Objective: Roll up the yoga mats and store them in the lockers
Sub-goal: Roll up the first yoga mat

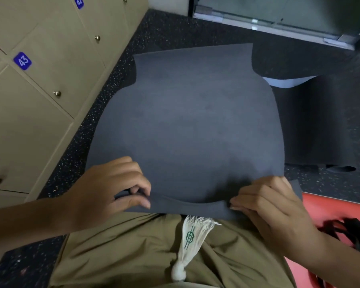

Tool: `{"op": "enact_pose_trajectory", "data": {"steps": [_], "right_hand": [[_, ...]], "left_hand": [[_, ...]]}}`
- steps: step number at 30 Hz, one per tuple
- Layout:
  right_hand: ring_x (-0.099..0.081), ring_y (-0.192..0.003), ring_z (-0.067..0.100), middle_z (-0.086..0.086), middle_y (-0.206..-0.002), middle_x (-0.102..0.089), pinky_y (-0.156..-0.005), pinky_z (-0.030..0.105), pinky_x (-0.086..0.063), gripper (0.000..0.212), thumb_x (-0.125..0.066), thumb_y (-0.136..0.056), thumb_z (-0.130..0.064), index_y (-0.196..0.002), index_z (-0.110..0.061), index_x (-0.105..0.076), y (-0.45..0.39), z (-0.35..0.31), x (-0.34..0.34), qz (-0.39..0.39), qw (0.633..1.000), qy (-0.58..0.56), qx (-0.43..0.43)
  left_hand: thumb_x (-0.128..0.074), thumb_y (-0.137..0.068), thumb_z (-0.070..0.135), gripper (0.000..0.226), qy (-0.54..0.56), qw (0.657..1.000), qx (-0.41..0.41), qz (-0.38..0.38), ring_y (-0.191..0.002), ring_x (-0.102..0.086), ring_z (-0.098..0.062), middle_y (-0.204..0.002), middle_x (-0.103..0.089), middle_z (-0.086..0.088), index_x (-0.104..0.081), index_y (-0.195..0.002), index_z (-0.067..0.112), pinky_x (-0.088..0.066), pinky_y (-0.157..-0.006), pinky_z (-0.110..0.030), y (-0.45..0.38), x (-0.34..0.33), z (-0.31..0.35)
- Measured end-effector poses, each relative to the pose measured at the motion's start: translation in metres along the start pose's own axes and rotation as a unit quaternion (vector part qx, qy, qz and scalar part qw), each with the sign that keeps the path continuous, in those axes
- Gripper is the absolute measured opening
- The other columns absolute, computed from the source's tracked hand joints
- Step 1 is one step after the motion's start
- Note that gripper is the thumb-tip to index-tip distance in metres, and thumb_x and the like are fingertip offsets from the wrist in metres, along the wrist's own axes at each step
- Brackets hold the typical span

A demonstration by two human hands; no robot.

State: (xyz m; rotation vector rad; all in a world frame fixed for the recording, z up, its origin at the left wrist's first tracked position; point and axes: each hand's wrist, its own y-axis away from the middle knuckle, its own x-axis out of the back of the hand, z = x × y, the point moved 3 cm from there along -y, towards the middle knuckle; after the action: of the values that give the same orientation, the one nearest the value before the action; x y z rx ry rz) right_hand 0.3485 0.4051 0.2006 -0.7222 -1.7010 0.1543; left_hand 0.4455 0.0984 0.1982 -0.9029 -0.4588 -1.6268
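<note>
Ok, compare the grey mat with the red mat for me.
The grey mat lies spread in front of the person, its near edge being folded over by the left hand and right hand; the red mat sits off to the right, untouched. The grey one shows nearly whole, the red only partly. Both lie on the speckled floor.

Both forearms come in from the near corners and angle inward, so the hands sit side by side close to the body, well apart from each other. The left hand (pixel 110 183) lies knuckles up with its fingers curled and the thumb stretched toward the right, pinching the near edge of the grey mat (pixel 185 125). The right hand (pixel 272 202) mirrors it, fingers bent and their tips pressed down on the same edge.
</note>
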Motion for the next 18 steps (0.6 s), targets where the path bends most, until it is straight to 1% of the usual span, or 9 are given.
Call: {"op": "enact_pose_trajectory", "data": {"steps": [3,4,5,7,9,10,13,16,18], "right_hand": [[-0.054,-0.088,0.023,-0.001,-0.107,-0.059,-0.073,0.038,-0.044,0.011,-0.066,-0.095,-0.016,-0.103,-0.011,-0.071,0.000,0.000,-0.001,-0.010,1.000,0.001,0.024],[-0.055,-0.087,0.025,0.001,-0.105,-0.060,-0.073,0.039,-0.045,0.014,-0.069,-0.093,-0.019,-0.102,-0.009,-0.071,0.000,0.001,-0.002,-0.014,0.999,-0.005,0.029],[-0.055,-0.086,0.026,0.002,-0.105,-0.060,-0.073,0.039,-0.046,0.021,-0.072,-0.091,-0.023,-0.105,-0.008,-0.069,-0.001,0.002,-0.002,-0.023,0.999,-0.009,0.033],[-0.054,-0.088,0.025,0.001,-0.107,-0.055,-0.078,0.036,-0.045,0.044,-0.084,-0.081,-0.031,-0.112,-0.012,-0.060,-0.004,0.003,-0.002,-0.051,0.998,-0.009,0.036],[-0.053,-0.089,0.022,-0.001,-0.108,-0.051,-0.080,0.032,-0.042,0.064,-0.092,-0.070,-0.041,-0.113,-0.014,-0.054,-0.007,0.004,-0.002,-0.078,0.997,-0.007,0.017],[-0.053,-0.088,0.021,-0.001,-0.106,-0.052,-0.080,0.031,-0.042,0.064,-0.089,-0.071,-0.048,-0.111,-0.015,-0.052,-0.008,0.003,-0.002,-0.081,0.997,-0.006,0.004],[-0.055,-0.082,0.023,0.000,-0.096,-0.058,-0.077,0.034,-0.044,0.054,-0.067,-0.084,-0.065,-0.105,-0.017,-0.052,-0.012,0.001,-0.003,-0.078,0.996,0.006,-0.040],[-0.050,-0.078,0.019,-0.002,-0.088,-0.057,-0.074,0.033,-0.040,0.050,-0.059,-0.090,-0.067,-0.095,-0.017,-0.056,-0.013,0.002,-0.007,-0.074,0.994,0.023,-0.081],[-0.046,-0.076,0.017,-0.004,-0.084,-0.054,-0.072,0.031,-0.037,0.051,-0.057,-0.091,-0.067,-0.090,-0.016,-0.058,-0.013,0.002,-0.008,-0.071,0.992,0.038,-0.094]], "left_hand": [[-0.064,-0.090,0.063,0.028,-0.015,1.000,-0.026,-0.001,-0.078,-0.048,-0.002,-0.082,-0.052,0.018,-0.062,-0.093,0.036,-0.041,-0.063,-0.028,0.001,0.002,0.001],[-0.066,-0.086,0.066,0.032,-0.021,0.999,-0.035,-0.005,-0.077,-0.048,-0.003,-0.082,-0.052,0.018,-0.061,-0.094,0.035,-0.041,-0.062,-0.028,0.001,0.003,0.002],[-0.069,-0.082,0.069,0.037,-0.029,0.999,-0.043,-0.010,-0.076,-0.048,-0.004,-0.082,-0.052,0.017,-0.060,-0.094,0.035,-0.040,-0.063,-0.027,0.002,0.004,0.003],[-0.072,-0.078,0.071,0.044,-0.050,0.998,-0.047,-0.016,-0.075,-0.047,-0.005,-0.083,-0.050,0.017,-0.059,-0.093,0.032,-0.039,-0.064,-0.024,0.002,0.004,0.006],[-0.071,-0.081,0.071,0.045,-0.079,0.996,-0.035,-0.010,-0.073,-0.045,-0.005,-0.082,-0.046,0.018,-0.059,-0.092,0.029,-0.037,-0.064,-0.024,0.002,0.003,0.008],[-0.068,-0.084,0.070,0.044,-0.102,0.994,-0.033,-0.007,-0.072,-0.044,-0.006,-0.082,-0.044,0.019,-0.060,-0.091,0.027,-0.036,-0.065,-0.024,0.002,0.002,0.010],[-0.055,-0.095,0.066,0.047,-0.199,0.979,-0.046,-0.002,-0.071,-0.044,-0.013,-0.087,-0.041,0.019,-0.063,-0.090,0.020,-0.030,-0.066,-0.028,0.000,-0.003,0.018],[-0.049,-0.098,0.058,0.048,-0.312,0.948,-0.059,0.029,-0.066,-0.049,-0.024,-0.082,-0.056,0.002,-0.062,-0.090,0.012,-0.028,-0.063,-0.036,-0.002,-0.012,0.026],[-0.047,-0.099,0.053,0.045,-0.358,0.931,-0.056,0.046,-0.064,-0.052,-0.029,-0.079,-0.058,-0.005,-0.056,-0.095,0.010,-0.031,-0.062,-0.040,-0.002,-0.021,0.030]]}}
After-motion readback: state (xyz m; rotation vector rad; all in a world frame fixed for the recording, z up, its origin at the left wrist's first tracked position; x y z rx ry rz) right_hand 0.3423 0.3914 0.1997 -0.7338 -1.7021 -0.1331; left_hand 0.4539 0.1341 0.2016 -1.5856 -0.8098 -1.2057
